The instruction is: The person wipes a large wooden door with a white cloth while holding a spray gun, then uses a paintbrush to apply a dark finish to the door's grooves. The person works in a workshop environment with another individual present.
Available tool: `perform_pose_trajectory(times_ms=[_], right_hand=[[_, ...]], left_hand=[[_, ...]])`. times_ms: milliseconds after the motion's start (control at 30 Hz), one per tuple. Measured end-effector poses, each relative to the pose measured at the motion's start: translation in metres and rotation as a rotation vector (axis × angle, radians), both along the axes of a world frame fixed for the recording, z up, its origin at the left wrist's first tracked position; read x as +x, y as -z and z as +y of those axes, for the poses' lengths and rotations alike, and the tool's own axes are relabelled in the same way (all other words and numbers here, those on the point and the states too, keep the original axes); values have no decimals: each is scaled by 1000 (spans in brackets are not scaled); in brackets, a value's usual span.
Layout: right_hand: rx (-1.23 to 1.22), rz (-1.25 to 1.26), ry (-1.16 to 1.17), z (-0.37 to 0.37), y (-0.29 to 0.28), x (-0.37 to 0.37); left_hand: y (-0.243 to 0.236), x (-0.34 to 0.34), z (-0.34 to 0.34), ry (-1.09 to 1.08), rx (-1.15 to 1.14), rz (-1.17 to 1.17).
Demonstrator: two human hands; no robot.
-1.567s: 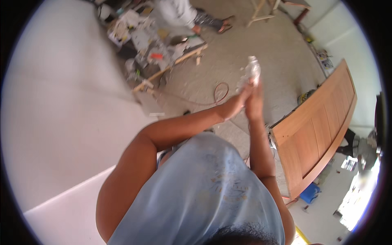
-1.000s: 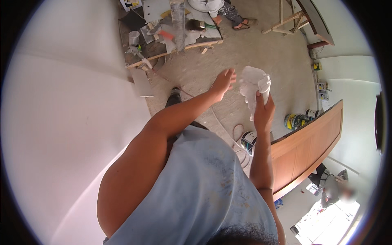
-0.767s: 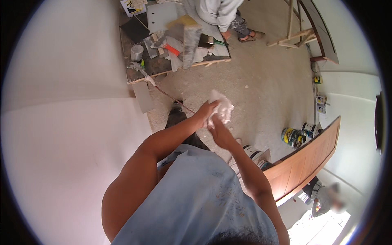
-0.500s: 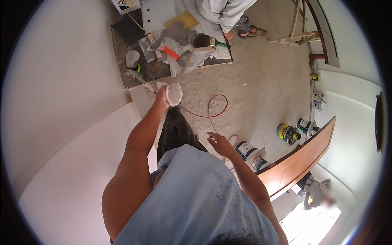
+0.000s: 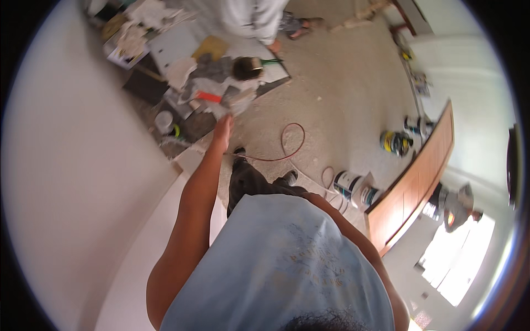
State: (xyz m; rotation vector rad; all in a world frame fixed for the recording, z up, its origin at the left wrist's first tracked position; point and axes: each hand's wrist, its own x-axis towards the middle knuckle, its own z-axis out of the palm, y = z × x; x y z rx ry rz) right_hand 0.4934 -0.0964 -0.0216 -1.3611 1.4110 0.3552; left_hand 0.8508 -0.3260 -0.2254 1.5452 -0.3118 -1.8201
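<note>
Left hand: the left hand (image 5: 223, 126) sits just above the middle of the frame at the end of a straight arm, fingers together and pointing toward the upper left; it is blurred, and whether it grips anything cannot be told.
Right hand: hidden behind the light-blue shirt (image 5: 281, 265), so its state cannot be told.
Nearest thing: a heap of grey and white rags (image 5: 221, 88) lies on the low counter (image 5: 276, 69) just above the fingertips, perhaps touching them.
Around the heap: an orange strip (image 5: 208, 96) lies in it, a dark round tin (image 5: 247, 68) stands at its upper right, and a white cup (image 5: 163, 120) stands at its lower left.
Floor: a red cable (image 5: 290, 144) loops on the concrete floor (image 5: 342, 88) right of the hand; paint cans (image 5: 353, 185) stand at centre right beside a wooden door panel (image 5: 417, 176).
Other person: someone in pale clothing (image 5: 254, 19) stands at the top edge.
Wall: a white wall (image 5: 72, 182) fills the left side.
</note>
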Motion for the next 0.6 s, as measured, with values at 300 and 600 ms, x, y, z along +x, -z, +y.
perform_pose_trajectory(times_ms=[300, 600], right_hand=[[-302, 47, -135, -19, 41, -52], [-221, 13, 145, -68, 146, -133]], left_hand=[[74, 23, 126, 1504, 287, -421], [-5, -137, -66, 1341, -11, -501]])
